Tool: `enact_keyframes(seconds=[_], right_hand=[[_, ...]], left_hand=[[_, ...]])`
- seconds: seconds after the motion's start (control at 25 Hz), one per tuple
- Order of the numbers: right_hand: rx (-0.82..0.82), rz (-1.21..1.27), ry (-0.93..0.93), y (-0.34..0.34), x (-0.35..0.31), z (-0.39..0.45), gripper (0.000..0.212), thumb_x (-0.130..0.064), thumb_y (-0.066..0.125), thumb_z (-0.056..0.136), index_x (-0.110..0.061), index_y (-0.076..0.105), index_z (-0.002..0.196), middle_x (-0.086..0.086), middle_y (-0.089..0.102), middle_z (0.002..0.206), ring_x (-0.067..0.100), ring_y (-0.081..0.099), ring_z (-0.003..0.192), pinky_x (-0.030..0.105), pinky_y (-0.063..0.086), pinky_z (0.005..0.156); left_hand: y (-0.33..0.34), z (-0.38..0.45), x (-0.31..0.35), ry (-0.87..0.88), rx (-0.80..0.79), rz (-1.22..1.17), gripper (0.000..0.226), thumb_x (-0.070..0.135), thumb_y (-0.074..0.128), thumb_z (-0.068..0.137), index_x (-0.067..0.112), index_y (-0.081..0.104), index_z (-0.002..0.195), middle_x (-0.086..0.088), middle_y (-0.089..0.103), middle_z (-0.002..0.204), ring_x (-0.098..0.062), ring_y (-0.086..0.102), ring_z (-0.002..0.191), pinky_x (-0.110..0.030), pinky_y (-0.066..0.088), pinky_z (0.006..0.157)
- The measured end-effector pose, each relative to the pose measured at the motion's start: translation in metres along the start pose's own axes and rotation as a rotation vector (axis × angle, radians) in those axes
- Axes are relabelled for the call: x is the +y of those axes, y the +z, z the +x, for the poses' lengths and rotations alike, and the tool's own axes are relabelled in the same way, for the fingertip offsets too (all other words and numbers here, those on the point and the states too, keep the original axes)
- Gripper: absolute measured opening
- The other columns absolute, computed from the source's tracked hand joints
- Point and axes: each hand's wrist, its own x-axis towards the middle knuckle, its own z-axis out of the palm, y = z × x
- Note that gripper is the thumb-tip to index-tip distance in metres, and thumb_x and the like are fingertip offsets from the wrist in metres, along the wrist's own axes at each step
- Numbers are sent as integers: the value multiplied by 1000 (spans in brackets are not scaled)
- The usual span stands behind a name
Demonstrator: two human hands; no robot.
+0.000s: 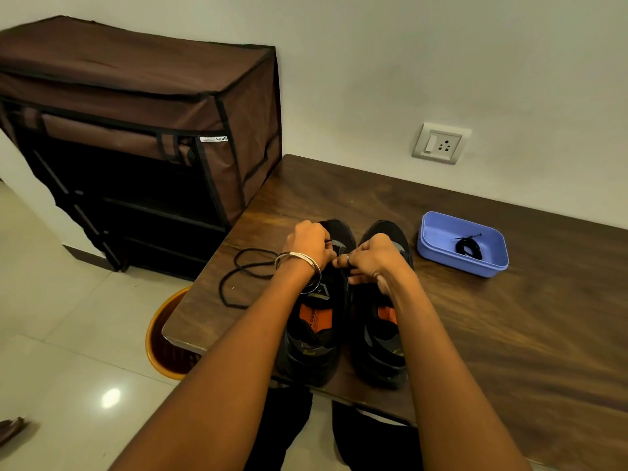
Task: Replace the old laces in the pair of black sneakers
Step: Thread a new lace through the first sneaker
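Lacing left sneaker (pixel 317 321), frame centre | left hand (pixel 311 244) and right hand (pixel 372 258) both pinch lace over eyelets | loose lace (pixel 244 277) trails left | advice: feed tip straight, keep tension even

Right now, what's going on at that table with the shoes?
A person is working laces on the left sneaker of a black pair on the wooden table. The left hand and right hand both pinch lace near its eyelets. A loose black lace trails left; a bundled lace waits in the blue tray.
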Motion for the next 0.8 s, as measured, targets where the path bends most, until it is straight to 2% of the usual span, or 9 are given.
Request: enact_keyframes(seconds=[0.12,0.24,0.44,0.6,0.72,0.8], right_hand=[[-9,68,-2,-4,7,1,16,-7,84,74,2,73,83,16,74,93,31,73,81,40,63,71],[-18,75,-48,-4,9,0,12,-6,83,75,0,74,81,14,73,87,24,68,71,35,62,70],[-38,100,-58,-3,11,2,8,-5,83,75,-7,75,76,9,70,77,17,62,62,33,60,72],[-65,147,-45,-5,13,4,9,-5,84,73,-10,77,77,10,73,79,21,64,67,36,59,81],[-83,195,-69,-4,16,4,18,-2,82,75,-15,78,88,11,76,89,24,71,86,35,59,86],[-87,194,-94,-2,18,4,18,-4,82,76,-20,80,84,10,76,91,25,72,94,37,58,89]], left_hand=[[6,1,-1,2,18,-9,14,29,67,86,16,71,82,-6,59,104,-26,63,90,-35,54,74],[11,3,-6,-47,14,-160,19,25,67,86,15,73,71,-5,68,91,-21,65,84,-33,54,68],[19,1,-4,-127,54,-292,16,19,67,86,11,74,74,-4,67,76,-18,64,76,-35,55,71],[23,-1,-3,-161,51,-348,16,23,68,88,12,75,79,-5,70,94,-20,66,87,-36,57,77],[23,-6,-1,-149,47,-282,14,30,66,90,20,75,93,0,54,113,-19,59,95,-31,51,74],[25,-7,-1,-146,49,-280,16,30,65,91,23,74,101,-2,52,119,-21,57,99,-30,49,74]])
